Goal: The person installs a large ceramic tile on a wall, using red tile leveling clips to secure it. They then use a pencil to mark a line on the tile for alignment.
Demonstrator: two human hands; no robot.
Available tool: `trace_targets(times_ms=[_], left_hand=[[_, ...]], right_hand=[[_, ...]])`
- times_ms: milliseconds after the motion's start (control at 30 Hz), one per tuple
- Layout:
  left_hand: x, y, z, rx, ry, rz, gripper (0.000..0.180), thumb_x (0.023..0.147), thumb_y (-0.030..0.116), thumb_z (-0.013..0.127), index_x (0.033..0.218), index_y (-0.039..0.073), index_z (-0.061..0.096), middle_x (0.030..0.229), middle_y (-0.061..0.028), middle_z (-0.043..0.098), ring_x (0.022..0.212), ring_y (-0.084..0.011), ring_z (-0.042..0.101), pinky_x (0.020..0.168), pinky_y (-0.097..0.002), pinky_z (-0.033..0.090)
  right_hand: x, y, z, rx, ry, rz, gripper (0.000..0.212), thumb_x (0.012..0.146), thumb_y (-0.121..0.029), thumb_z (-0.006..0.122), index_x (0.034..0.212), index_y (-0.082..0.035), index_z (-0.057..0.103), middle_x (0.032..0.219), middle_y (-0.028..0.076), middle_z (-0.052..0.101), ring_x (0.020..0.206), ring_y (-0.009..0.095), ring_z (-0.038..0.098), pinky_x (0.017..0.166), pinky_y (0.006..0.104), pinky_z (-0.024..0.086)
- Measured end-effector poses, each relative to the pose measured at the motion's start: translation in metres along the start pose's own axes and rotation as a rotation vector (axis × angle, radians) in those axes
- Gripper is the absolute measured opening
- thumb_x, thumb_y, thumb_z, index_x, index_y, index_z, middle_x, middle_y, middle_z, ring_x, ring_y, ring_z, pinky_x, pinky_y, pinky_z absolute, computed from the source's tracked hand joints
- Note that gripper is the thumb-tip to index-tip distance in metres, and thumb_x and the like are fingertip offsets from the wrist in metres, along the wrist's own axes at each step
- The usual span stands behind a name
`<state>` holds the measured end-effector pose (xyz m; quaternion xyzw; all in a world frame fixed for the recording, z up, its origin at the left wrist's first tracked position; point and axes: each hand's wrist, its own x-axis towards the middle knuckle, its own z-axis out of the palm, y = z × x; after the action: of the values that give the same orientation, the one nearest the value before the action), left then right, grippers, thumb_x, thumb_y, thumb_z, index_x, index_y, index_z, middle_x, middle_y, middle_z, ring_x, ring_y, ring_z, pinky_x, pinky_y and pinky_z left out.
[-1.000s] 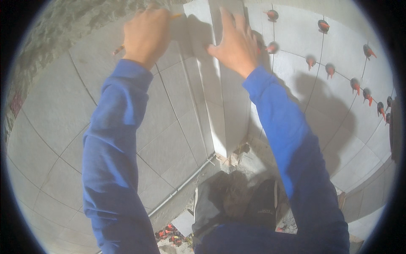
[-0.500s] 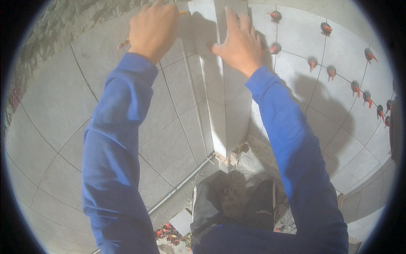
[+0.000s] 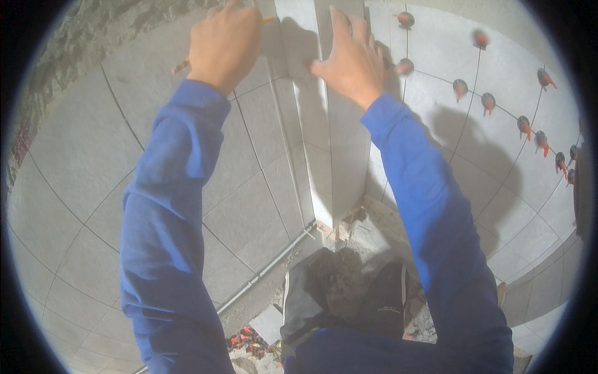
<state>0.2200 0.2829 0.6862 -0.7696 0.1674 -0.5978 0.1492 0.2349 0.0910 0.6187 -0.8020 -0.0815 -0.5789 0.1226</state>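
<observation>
High on the left tiled wall [image 3: 187, 143], my left hand [image 3: 225, 48] is closed round a pencil [image 3: 182, 65]. The pencil's eraser end shows on one side of the fist and a short yellow bit on the other. My right hand [image 3: 356, 65] has its thumb and fingers spread at the upper part of the tiled corner column [image 3: 347, 156]. Whether its fingertips press on the tile is hard to tell. Both arms reach up in blue sleeves, and their shadows fall on the tiles.
Several red-and-black tile levelling clips [image 3: 488, 103] stick out along the joints of the right tiled wall [image 3: 436, 43]. A grey pipe [image 3: 268, 272] runs along the foot of the left wall. Rubble, a loose tile piece [image 3: 268, 325] and scattered red clips [image 3: 249, 343] lie below.
Little differs. Both hands keep nearly the same place and pose, and the view has shifted very slightly.
</observation>
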Motion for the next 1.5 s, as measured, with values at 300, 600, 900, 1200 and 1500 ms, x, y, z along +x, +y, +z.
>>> trace_targets(times_ms=[300, 600, 900, 1200, 1500], left_hand=[[-0.018, 0.011, 0.002, -0.058, 0.019, -0.005, 0.008, 0.079, 0.006, 0.065, 0.083, 0.004, 0.071, 0.095, -0.0110, 0.065, 0.090, -0.0312, 0.066, 0.067, -0.0437, 0.056], [-0.025, 0.016, 0.002, -0.031, -0.069, -0.056, 0.023, 0.078, 0.006, 0.062, 0.096, 0.014, 0.074, 0.099, -0.0058, 0.063, 0.095, -0.0303, 0.065, 0.074, -0.0423, 0.055], [-0.037, 0.020, 0.004, -0.058, -0.006, -0.011, 0.005, 0.078, 0.004, 0.065, 0.079, 0.003, 0.070, 0.092, -0.0098, 0.063, 0.090, -0.0299, 0.066, 0.065, -0.0409, 0.058], [-0.045, 0.025, 0.004, -0.040, -0.133, -0.063, 0.023, 0.080, 0.004, 0.060, 0.095, 0.014, 0.074, 0.097, -0.0064, 0.062, 0.096, -0.0288, 0.064, 0.073, -0.0406, 0.056], [-0.054, 0.031, 0.003, -0.066, -0.143, -0.060, 0.023, 0.079, 0.004, 0.061, 0.096, 0.013, 0.074, 0.099, -0.0064, 0.062, 0.095, -0.0286, 0.064, 0.072, -0.0409, 0.056]], right_hand=[[0.005, -0.006, -0.022, 0.118, -0.125, 0.070, 0.091, 0.074, -0.021, 0.075, 0.150, -0.001, 0.029, 0.137, 0.025, 0.043, 0.127, 0.042, 0.045, 0.106, 0.0494, 0.038], [0.007, -0.007, -0.021, 0.127, -0.130, 0.077, 0.088, 0.076, -0.019, 0.074, 0.149, 0.000, 0.029, 0.138, 0.026, 0.042, 0.127, 0.042, 0.044, 0.107, 0.0497, 0.037], [0.005, -0.013, -0.027, 0.099, -0.094, 0.056, 0.088, 0.075, -0.018, 0.075, 0.148, 0.001, 0.031, 0.140, 0.026, 0.041, 0.130, 0.043, 0.043, 0.107, 0.0490, 0.037], [0.003, -0.008, -0.022, 0.086, -0.116, 0.063, 0.085, 0.078, -0.027, 0.074, 0.147, 0.001, 0.033, 0.140, 0.027, 0.043, 0.129, 0.044, 0.045, 0.107, 0.0508, 0.037], [0.003, -0.009, -0.022, 0.100, -0.107, 0.058, 0.091, 0.079, -0.037, 0.077, 0.148, 0.001, 0.031, 0.138, 0.026, 0.044, 0.129, 0.043, 0.045, 0.107, 0.0526, 0.036]])
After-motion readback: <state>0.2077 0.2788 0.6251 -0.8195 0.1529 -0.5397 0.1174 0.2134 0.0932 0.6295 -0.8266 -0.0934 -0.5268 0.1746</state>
